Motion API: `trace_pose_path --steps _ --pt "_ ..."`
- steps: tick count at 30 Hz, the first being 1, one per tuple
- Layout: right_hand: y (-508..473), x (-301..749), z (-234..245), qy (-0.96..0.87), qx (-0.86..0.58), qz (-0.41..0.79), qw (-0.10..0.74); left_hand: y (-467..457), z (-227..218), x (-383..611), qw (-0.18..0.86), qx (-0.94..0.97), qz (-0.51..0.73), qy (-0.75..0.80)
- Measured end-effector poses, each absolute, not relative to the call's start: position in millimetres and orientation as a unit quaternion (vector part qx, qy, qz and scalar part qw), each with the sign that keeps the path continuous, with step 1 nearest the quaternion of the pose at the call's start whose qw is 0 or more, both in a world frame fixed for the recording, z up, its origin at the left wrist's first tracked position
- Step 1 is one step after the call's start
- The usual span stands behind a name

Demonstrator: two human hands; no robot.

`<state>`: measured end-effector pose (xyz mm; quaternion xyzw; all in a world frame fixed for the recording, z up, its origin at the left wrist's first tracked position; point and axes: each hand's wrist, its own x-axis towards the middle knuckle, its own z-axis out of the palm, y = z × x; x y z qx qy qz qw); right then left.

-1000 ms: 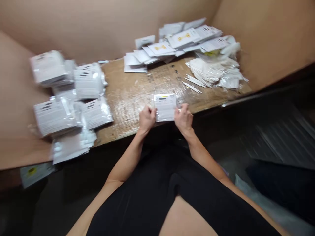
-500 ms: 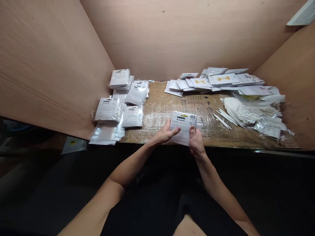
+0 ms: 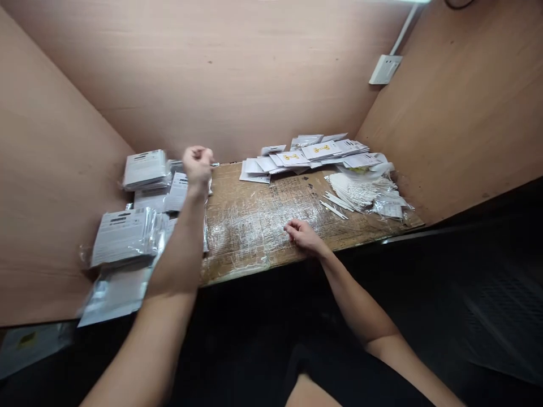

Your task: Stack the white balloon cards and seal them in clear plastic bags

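**Fig.** Left hand (image 3: 197, 164) above the bagged packets (image 3: 127, 234); right hand (image 3: 303, 234) on the tabletop (image 3: 250, 226).
My left grip is curled into a fist over the packet stacks at the tabletop's left end; I cannot tell whether it holds anything. My right grip rests loose and half-curled near the front edge, holding nothing. Printed cards (image 3: 297, 158) and white sticks (image 3: 360, 192) lie at the far right.
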<state>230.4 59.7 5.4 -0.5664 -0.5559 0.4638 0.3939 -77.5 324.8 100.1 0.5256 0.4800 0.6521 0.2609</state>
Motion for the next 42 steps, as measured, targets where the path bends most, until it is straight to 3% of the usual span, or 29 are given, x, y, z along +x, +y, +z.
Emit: trace_pose_path --steps 2,3,6,10,15,18,23,29,33,35,39,42 --pt "93.6 246.6 10.2 -0.564 -0.588 0.423 0.397 295.1 61.6 -25.5 0.45 0.485 0.601 0.449" --pt "114.2 255.3 13.3 -0.571 -0.61 0.383 0.394 281.0 42.0 -3.2 0.492 0.474 0.577 0.448" --pt "180.3 278.2 24.3 -0.609 -0.694 0.159 0.349 259.4 -3.6 34.7 0.488 0.457 0.562 0.487" --pt "256.6 290.2 39.9 -0.685 -0.697 -0.091 0.193 270.8 -27.5 34.0 0.463 0.491 0.547 0.496" --pt "326.0 282.3 55.6 -0.759 -0.636 -0.136 0.006 273.7 -32.2 31.5 0.405 0.551 0.526 0.505" --pt "343.3 285.3 58.4 -0.777 -0.617 -0.118 -0.044 273.5 -29.8 33.8 0.447 0.509 0.536 0.503" --pt "295.0 311.5 39.5 -0.831 -0.538 -0.143 0.007 285.2 -18.7 23.7 0.523 0.385 0.569 0.505" --pt "189.9 324.2 4.4 -0.887 -0.459 -0.031 0.041 262.8 -11.3 31.8 0.276 0.653 0.53 0.466" --pt "153.7 329.7 -3.3 -0.873 -0.479 -0.006 0.092 240.6 -19.5 51.0 0.29 0.777 0.41 0.379" --pt "143.7 335.8 -0.4 -0.84 -0.519 -0.038 0.155 235.9 -21.2 54.8 0.295 0.776 0.391 0.397" --pt "136.5 343.6 27.2 -0.743 -0.57 -0.159 0.312 238.8 -6.7 49.5 0.391 0.652 0.46 0.459" --pt "143.4 326.1 58.2 -0.787 -0.498 -0.198 0.305 243.4 15.0 37.9 0.589 0.511 0.455 0.43"
